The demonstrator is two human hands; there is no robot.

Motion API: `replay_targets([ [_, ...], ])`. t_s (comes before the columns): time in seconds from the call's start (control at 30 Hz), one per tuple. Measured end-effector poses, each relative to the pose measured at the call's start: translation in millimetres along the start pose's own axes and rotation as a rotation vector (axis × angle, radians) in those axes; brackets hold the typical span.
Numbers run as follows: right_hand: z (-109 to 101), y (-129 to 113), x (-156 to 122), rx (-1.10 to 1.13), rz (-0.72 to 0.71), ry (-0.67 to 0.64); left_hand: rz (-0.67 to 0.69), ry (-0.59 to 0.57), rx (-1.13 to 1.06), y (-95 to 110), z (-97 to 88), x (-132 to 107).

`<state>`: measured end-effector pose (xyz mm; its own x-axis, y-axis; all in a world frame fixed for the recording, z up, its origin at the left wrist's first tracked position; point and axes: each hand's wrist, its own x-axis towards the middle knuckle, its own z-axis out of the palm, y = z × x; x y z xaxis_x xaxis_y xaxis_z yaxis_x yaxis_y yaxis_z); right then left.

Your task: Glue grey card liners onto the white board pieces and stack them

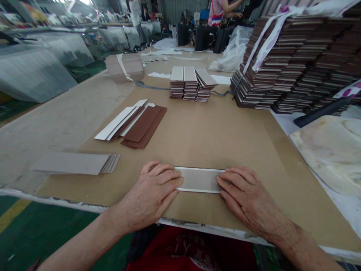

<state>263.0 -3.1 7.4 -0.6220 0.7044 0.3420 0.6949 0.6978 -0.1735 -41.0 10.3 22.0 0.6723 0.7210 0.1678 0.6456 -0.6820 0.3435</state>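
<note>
A grey rectangular card panel (199,179) with pale edges lies flat on the brown cardboard sheet (214,135) near the table's front edge. My left hand (153,192) lies flat over its left end, fingers stretched out and pressing down. My right hand (248,195) lies flat over its right end in the same way. Neither hand grips anything.
Loose brown and white strips (132,122) lie fanned at centre left. Grey boards (76,163) sit at the front left. Three short stacks of panels (191,83) stand at the back, and a tall brown pile (299,64) at the right. A person works far behind.
</note>
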Motion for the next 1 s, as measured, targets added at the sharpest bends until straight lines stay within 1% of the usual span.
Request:
replay_targets([
  [0.07, 1, 1, -1, -0.01, -0.009, 0.011, 0.012, -0.004, -0.001, -6, -3.8, -3],
  [0.1, 1, 2, -2, -0.014, -0.021, 0.017, 0.001, 0.017, -0.004, -10, -6.6, -5],
  [0.13, 1, 4, -4, -0.017, -0.034, 0.025, -0.028, 0.064, -0.011, -16, -9.7, -9],
  [0.23, -2, 8, -8, -0.011, -0.053, 0.069, -0.203, 0.312, -0.038, -35, -19.0, -23],
  [0.27, -4, 8, -8, -0.005, -0.049, 0.085, -0.254, 0.369, -0.047, -39, -21.2, -28],
  [0.3, -7, 7, -7, 0.002, -0.044, 0.095, -0.283, 0.391, -0.056, -42, -22.4, -32],
  [0.33, -9, 6, -4, 0.008, -0.044, 0.104, -0.29, 0.381, -0.066, -44, -22.7, -35],
  [0.43, -16, -5, 10, 0.023, -0.091, 0.082, -0.237, 0.259, -0.104, -38, -19.0, -34],
  [0.57, -18, -17, 31, -0.009, -0.17, 0.009, -0.182, 0.129, -0.109, -24, -11.7, -22],
  [0.67, -15, -18, 37, -0.024, -0.173, -0.044, -0.158, 0.068, -0.072, -19, -7.6, -13],
  [0.77, -8, -18, 35, -0.006, -0.14, -0.081, -0.155, 0.047, -0.039, -20, -3.9, -10],
  [0.9, 2, -20, 32, 0.035, -0.105, -0.054, -0.171, 0.066, -0.038, -22, -0.3, -10],
  [1.0, 6, -21, 31, 0.054, -0.094, -0.034, -0.171, 0.075, -0.046, -22, 0.8, -10],
])
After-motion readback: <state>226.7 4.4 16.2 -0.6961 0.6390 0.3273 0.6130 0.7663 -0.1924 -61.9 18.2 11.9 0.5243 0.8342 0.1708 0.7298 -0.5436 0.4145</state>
